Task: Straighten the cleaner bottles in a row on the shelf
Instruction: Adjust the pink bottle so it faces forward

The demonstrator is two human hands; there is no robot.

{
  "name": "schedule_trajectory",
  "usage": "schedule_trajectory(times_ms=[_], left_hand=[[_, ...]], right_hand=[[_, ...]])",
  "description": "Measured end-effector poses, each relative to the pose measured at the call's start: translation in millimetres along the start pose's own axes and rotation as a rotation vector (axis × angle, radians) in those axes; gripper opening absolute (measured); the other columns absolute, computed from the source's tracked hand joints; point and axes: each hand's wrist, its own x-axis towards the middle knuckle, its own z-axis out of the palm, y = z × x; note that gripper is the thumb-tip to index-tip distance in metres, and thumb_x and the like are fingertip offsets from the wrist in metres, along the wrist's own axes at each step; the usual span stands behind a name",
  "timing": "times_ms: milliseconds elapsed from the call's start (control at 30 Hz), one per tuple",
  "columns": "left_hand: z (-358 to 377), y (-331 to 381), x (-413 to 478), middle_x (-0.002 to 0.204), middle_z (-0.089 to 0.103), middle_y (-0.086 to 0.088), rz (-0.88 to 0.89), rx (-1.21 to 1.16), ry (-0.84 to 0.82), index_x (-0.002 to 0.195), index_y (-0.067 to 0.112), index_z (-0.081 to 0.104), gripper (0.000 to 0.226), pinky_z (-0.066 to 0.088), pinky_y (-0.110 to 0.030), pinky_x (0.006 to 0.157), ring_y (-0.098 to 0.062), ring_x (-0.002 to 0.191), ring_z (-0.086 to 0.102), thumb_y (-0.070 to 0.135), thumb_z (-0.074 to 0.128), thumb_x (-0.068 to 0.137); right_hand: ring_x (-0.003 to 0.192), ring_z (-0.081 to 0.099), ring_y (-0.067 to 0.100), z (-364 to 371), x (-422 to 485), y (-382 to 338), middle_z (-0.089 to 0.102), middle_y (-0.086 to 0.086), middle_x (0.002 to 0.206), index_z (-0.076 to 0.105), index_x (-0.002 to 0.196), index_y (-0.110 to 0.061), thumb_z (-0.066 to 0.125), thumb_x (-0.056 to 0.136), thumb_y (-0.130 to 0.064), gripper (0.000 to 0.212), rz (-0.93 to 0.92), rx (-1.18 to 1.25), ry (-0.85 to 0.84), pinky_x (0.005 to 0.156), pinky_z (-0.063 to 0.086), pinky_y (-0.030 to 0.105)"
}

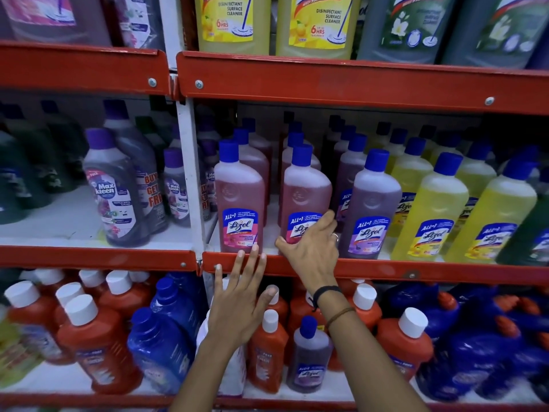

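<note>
On the middle shelf [371, 269] stand rows of blue-capped cleaner bottles. Two pink ones are at the front: the left pink bottle [239, 197] and the second pink bottle [304, 194]. My right hand [309, 248] wraps the lower label of the second pink bottle, thumb on its left side, fingers on its right. My left hand [240, 295] hovers with spread fingers in front of the red shelf edge, just below the left pink bottle, holding nothing. To the right stand a purple bottle [370, 209] and yellow bottles [430, 215], each heading a row.
A white upright post [190, 173] splits the shelving; dark bottles [118, 188] stand to its left. Large yellow jugs [225, 22] sit on the top shelf. The bottom shelf holds orange bottles [89, 337] with white caps and blue bottles [166, 331].
</note>
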Motion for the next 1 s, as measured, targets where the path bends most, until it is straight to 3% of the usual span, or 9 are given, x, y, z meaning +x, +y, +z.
schedule_trajectory(times_ms=[167, 300, 367, 467, 633, 733, 833, 900, 1000], left_hand=[[-5.2, 6.7, 0.1, 0.161, 0.007, 0.007, -0.03, -0.071, 0.045, 0.151, 0.03, 0.005, 0.061, 0.005, -0.055, 0.116, -0.013, 0.148, -0.002, 0.061, 0.006, 0.098], [-25.1, 21.9, 8.8, 0.161, 0.011, 0.008, -0.002, -0.475, 0.214, 0.15, 0.029, 0.018, 0.057, 0.0, -0.025, 0.118, -0.01, 0.147, 0.005, 0.054, 0.023, 0.099], [-39.1, 35.5, 18.2, 0.161, 0.012, 0.014, 0.029, -0.76, 0.175, 0.15, 0.03, 0.019, 0.059, 0.008, -0.013, 0.114, -0.004, 0.146, 0.007, 0.056, 0.028, 0.097], [-52.3, 55.2, 37.3, 0.158, 0.006, 0.022, -0.054, -1.055, 0.042, 0.146, 0.042, 0.013, 0.074, 0.01, -0.002, 0.106, 0.012, 0.14, 0.005, 0.079, 0.023, 0.084], [-40.5, 59.4, 64.8, 0.161, 0.01, 0.008, -0.226, -1.327, -0.086, 0.129, 0.067, 0.018, 0.069, 0.013, -0.039, 0.12, -0.004, 0.145, 0.013, 0.094, 0.029, 0.067], [-41.6, 58.2, 67.0, 0.156, 0.018, 0.015, -0.188, -1.355, -0.1, 0.13, 0.063, 0.021, 0.075, 0.023, -0.019, 0.11, 0.006, 0.136, 0.025, 0.096, 0.03, 0.063], [-42.9, 57.0, 66.0, 0.158, 0.011, 0.015, -0.178, -1.394, -0.103, 0.128, 0.068, 0.022, 0.07, 0.017, -0.03, 0.117, -0.003, 0.143, 0.017, 0.096, 0.027, 0.064], [-42.7, 56.3, 66.1, 0.161, 0.007, 0.012, -0.174, -1.389, -0.111, 0.126, 0.071, 0.022, 0.066, 0.012, -0.039, 0.12, -0.006, 0.145, 0.01, 0.095, 0.025, 0.065], [-44.3, 58.2, 66.2, 0.156, 0.016, 0.016, -0.182, -1.376, -0.108, 0.125, 0.07, 0.021, 0.07, 0.026, -0.02, 0.11, 0.006, 0.136, 0.025, 0.097, 0.027, 0.061]], right_hand=[[0.123, 0.047, 0.039, -3.3, -2.9, 2.8, 0.04, 0.02, 0.137, 0.015, 0.141, 0.0, 0.074, 0.065, -0.056, 0.111, -0.007, 0.027, 0.011, 0.091, 0.048, 0.044], [0.115, 0.05, 0.026, -6.5, -10.7, 20.4, 0.042, 0.015, 0.128, 0.029, 0.133, -0.004, 0.071, 0.067, -0.062, 0.097, -0.082, 0.326, 0.019, 0.093, 0.048, 0.036], [0.117, 0.048, 0.018, -9.0, -18.1, 27.6, 0.04, 0.01, 0.133, 0.028, 0.138, -0.01, 0.064, 0.072, -0.064, 0.093, -0.087, 0.565, -0.03, 0.095, 0.045, 0.028], [0.121, 0.053, 0.014, -4.8, -22.2, 36.3, 0.049, 0.004, 0.135, 0.033, 0.135, -0.027, 0.053, 0.074, -0.073, 0.079, -0.056, 0.786, -0.092, 0.104, 0.046, 0.039], [0.122, 0.053, 0.014, -2.7, -17.3, 42.8, 0.054, 0.003, 0.133, 0.036, 0.133, -0.032, 0.054, 0.078, -0.061, 0.065, -0.031, 0.872, -0.17, 0.105, 0.045, 0.046], [0.119, 0.056, 0.012, -3.1, -14.3, 48.1, 0.055, 0.003, 0.131, 0.039, 0.13, -0.032, 0.054, 0.08, -0.054, 0.057, -0.055, 0.895, -0.188, 0.101, 0.048, 0.041], [0.113, 0.057, 0.006, -3.3, -12.0, 51.3, 0.056, 0.002, 0.127, 0.04, 0.116, -0.041, 0.054, 0.092, -0.035, 0.028, -0.07, 0.895, -0.191, 0.088, 0.051, 0.02], [0.111, 0.057, 0.004, -3.4, -11.4, 51.8, 0.056, 0.002, 0.125, 0.04, 0.111, -0.043, 0.052, 0.095, -0.029, 0.025, -0.082, 0.892, -0.181, 0.078, 0.048, 0.008], [0.111, 0.058, 0.007, -4.6, -10.9, 53.5, 0.056, 0.002, 0.126, 0.039, 0.116, -0.037, 0.052, 0.095, -0.029, 0.025, -0.089, 0.905, -0.186, 0.074, 0.048, 0.006]])
